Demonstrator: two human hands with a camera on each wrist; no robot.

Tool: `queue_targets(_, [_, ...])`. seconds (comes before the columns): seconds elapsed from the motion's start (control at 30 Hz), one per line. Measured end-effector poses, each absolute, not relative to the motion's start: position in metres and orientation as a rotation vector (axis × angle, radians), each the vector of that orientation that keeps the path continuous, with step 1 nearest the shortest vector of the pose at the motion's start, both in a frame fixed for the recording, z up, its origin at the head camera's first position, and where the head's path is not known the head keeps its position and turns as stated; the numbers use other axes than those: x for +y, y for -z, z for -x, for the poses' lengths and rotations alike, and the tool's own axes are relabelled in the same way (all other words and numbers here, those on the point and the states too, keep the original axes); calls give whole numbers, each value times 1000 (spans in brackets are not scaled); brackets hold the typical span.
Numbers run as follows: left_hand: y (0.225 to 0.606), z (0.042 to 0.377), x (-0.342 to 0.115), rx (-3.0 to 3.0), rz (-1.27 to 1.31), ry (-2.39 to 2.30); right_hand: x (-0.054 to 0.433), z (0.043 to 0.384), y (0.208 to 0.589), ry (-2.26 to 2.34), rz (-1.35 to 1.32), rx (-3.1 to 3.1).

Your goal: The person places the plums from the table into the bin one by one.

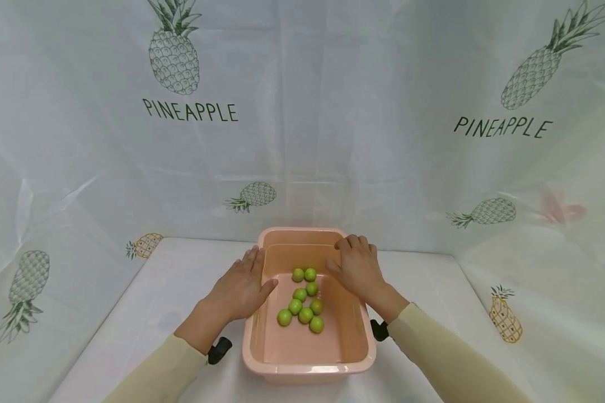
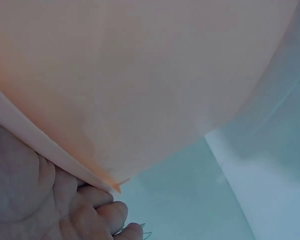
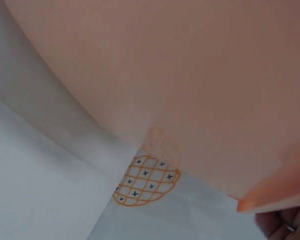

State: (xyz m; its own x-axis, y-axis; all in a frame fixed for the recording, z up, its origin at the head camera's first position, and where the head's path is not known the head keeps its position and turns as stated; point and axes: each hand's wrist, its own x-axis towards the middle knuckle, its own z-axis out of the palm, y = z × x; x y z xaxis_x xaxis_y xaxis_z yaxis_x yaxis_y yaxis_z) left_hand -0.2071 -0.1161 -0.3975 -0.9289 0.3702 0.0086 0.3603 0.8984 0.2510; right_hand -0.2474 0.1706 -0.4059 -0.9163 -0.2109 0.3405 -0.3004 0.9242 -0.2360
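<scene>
A pink plastic basin point(image 1: 309, 368), rectangular with rounded corners, stands on the white table. Several green limes point(image 1: 305, 315) lie loose on its floor, mostly toward the middle. My left hand point(image 1: 239, 288) rests along the left rim, fingers straight and together, thumb reaching over the inner edge. Its palm and fingers point(image 2: 97, 215) show close against the rim in the left wrist view. On the far right rim, my right hand point(image 1: 357, 266) grips with bent fingers, thumb on the inner side. Only part of its fingers point(image 3: 275, 225) appears below the rim in the right wrist view.
Pineapple-printed white sheeting point(image 1: 312, 140) hangs behind the table and on both sides. White table surface point(image 1: 413, 274) extends left and right of the basin. A dark wrist mount point(image 1: 220, 351) sits under the left forearm, another mount point(image 1: 380, 330) under the right.
</scene>
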Motion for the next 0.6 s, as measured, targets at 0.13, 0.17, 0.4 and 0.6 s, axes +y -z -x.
queue_targets(0.13, [398, 206, -115, 3015, -575, -381, 182, 224, 403, -441, -372, -2836])
queue_targets(0.17, [398, 206, -115, 3014, -571, -374, 184, 218, 402, -431, -384, -2860])
queue_targets(0.4, [395, 205, -117, 3017, -557, -326, 195, 182, 399, -409, -466, -3022])
queue_targets(0.6, [393, 210, -119, 2987, -587, -335, 198, 175, 400, -426, -469, -3037])
